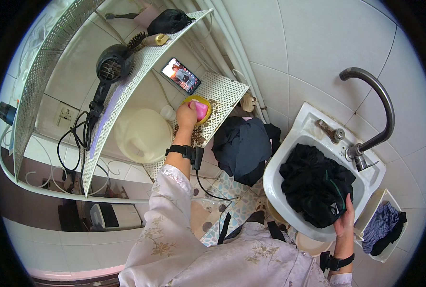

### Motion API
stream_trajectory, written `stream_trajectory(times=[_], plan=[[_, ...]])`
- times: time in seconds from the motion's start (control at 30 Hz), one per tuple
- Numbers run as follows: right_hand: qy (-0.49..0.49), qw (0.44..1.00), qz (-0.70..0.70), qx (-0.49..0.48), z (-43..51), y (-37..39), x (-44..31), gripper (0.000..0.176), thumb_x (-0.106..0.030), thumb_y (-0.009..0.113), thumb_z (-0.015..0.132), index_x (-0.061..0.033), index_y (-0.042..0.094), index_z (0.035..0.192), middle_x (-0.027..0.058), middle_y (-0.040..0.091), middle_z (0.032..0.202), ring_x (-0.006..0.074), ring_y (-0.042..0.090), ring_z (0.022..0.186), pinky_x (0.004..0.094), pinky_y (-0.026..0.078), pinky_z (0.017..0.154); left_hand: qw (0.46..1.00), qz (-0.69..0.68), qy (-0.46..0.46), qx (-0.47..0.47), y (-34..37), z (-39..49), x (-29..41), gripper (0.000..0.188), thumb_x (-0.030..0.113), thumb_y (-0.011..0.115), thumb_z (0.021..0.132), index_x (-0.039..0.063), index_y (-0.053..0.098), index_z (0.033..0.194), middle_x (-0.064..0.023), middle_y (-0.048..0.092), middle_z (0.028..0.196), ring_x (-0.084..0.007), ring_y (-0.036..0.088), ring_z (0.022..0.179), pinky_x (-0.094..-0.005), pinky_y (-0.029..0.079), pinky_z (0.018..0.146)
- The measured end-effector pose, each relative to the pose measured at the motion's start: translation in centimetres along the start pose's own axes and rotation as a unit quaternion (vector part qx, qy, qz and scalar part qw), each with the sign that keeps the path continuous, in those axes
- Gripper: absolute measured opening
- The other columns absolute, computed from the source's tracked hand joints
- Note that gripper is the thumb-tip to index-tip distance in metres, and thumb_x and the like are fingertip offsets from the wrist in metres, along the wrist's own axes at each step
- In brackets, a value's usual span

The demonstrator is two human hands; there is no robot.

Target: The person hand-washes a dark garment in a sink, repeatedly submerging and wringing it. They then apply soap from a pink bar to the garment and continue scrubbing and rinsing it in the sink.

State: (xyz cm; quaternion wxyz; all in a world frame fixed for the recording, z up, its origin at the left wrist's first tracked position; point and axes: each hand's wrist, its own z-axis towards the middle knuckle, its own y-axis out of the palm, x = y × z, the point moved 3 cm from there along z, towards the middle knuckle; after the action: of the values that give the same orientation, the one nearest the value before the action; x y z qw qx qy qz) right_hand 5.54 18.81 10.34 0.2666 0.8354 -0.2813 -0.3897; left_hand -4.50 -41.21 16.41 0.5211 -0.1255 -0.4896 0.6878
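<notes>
On the lower rack shelf, my left hand reaches into a yellow soap dish and has its fingers on a pink bar of soap. Part of the bar is hidden by the hand. My right hand holds the near right edge of a bunched black garment with a green line along it. That garment lies heaped in a white washbasin, its fingers-side edge close to the basin's front rim.
A dark tap arches over the basin. Behind the dish, a lit phone leans on the shelf. Dark cloth hangs or sits left of the basin. A hair dryer rests on the upper shelf; a basket holds clothes.
</notes>
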Motion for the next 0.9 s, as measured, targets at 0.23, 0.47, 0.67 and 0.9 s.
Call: stream_trajectory(times=[0.23,0.47,0.67,0.9], plan=[[0.02,0.999,0.026,-0.002,0.0,2.5,0.3,0.046,-0.04,0.049,0.092,-0.0084,0.05,0.126,0.0084,0.058,0.12,0.0248,0.056,0.107,0.0392,0.044,0.093,0.954,-0.243,0.175,-0.03,-2.8,-9.2,17.0,0.018,0.013,0.045,0.086,-0.001,0.056,0.089,-0.0211,0.058,0.077,-0.0358,0.058,0.073,-0.0432,0.045,0.064],[-0.107,0.991,0.051,-0.058,1.0,7.4,2.9,0.054,-0.044,0.039,0.095,-0.0086,0.038,0.135,0.005,0.045,0.134,0.0209,0.042,0.123,0.0368,0.029,0.105,0.813,-0.345,0.238,-0.405,-0.8,-27.2,36.9,0.058,0.034,0.033,0.095,-0.006,0.025,0.136,-0.0271,0.026,0.141,-0.0351,0.024,0.134,-0.0361,0.019,0.109],[-0.076,0.992,0.064,-0.076,1.2,7.5,1.2,0.054,-0.046,0.036,0.096,-0.0094,0.039,0.135,0.0052,0.045,0.135,0.02,0.042,0.123,0.0352,0.03,0.104,0.748,-0.425,0.065,-0.506,2.2,-30.2,36.9,0.07,0.041,0.03,0.094,-0.013,0.013,0.137,-0.0309,0.014,0.144,-0.0378,0.012,0.137,-0.0383,0.01,0.112],[-0.058,0.998,0.007,-0.01,1.1,7.6,2.0,0.056,-0.044,0.041,0.095,-0.009,0.035,0.138,0.0036,0.037,0.141,0.0192,0.033,0.129,0.033,0.024,0.106,0.633,-0.462,-0.164,-0.598,4.1,-30.2,36.4,0.079,0.057,0.034,0.088,-0.011,0.034,0.129,-0.0292,0.048,0.124,-0.0389,0.045,0.119,-0.0394,0.035,0.098]])
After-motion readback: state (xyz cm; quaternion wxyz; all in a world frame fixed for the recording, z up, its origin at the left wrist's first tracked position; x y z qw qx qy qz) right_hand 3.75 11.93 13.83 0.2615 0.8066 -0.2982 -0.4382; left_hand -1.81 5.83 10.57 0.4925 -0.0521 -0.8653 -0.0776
